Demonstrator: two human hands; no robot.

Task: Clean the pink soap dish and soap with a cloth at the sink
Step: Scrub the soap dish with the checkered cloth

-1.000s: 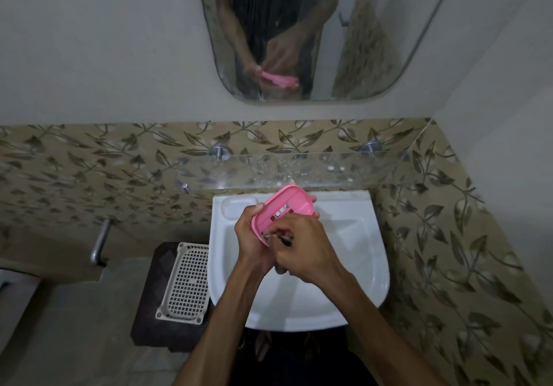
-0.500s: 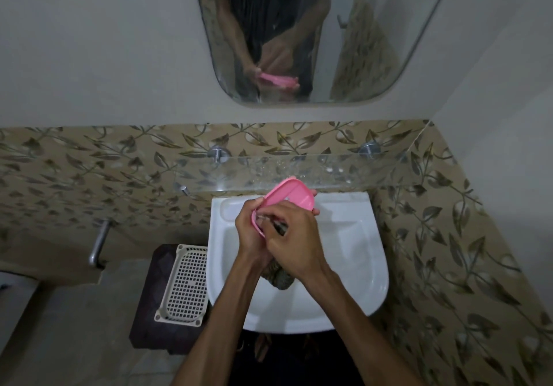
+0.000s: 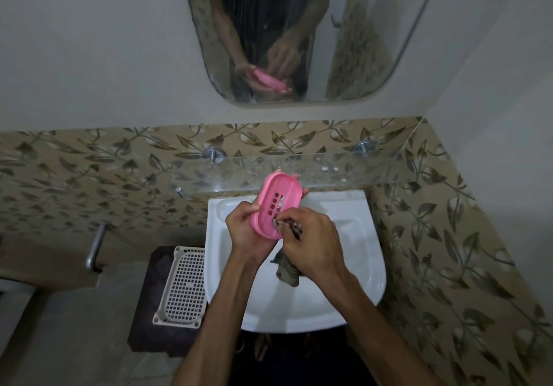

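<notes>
Pink soap dish (image 3: 276, 203) sits in my left hand (image 3: 248, 230), held up over the back half of the white sink (image 3: 353, 289). My left fingers curl around it from beneath: the thumb side grips its left edge, and fingertips show past its upper right rim. The dish is an oval tray, tilted so its slotted inside faces up toward me. Its long axis runs on a diagonal, from the lower end near my wrists up and to the right toward the glass shelf (image 3: 344, 173) on the wall.

My right hand (image 3: 311, 242) is just to the right of and below the dish, with its fingers pinched around a dark patterned cloth (image 3: 287, 272). The pinched tip of the cloth meets the dish at its lower end, beside the drain slots; the rest hangs down from under my palm over the basin. So the right hand is the working hand, and the dish stretches away from it, upward and to the right. I judge the next wiping stroke would run along that diagonal, away from me, while the left hand keeps the dish steady.

I cannot see any soap from here.

Above, the mirror (image 3: 299, 41) reflects both hands and the dish. A white lattice tray (image 3: 182, 289) rests on a dark stool (image 3: 152, 319) to the left of the sink.
</notes>
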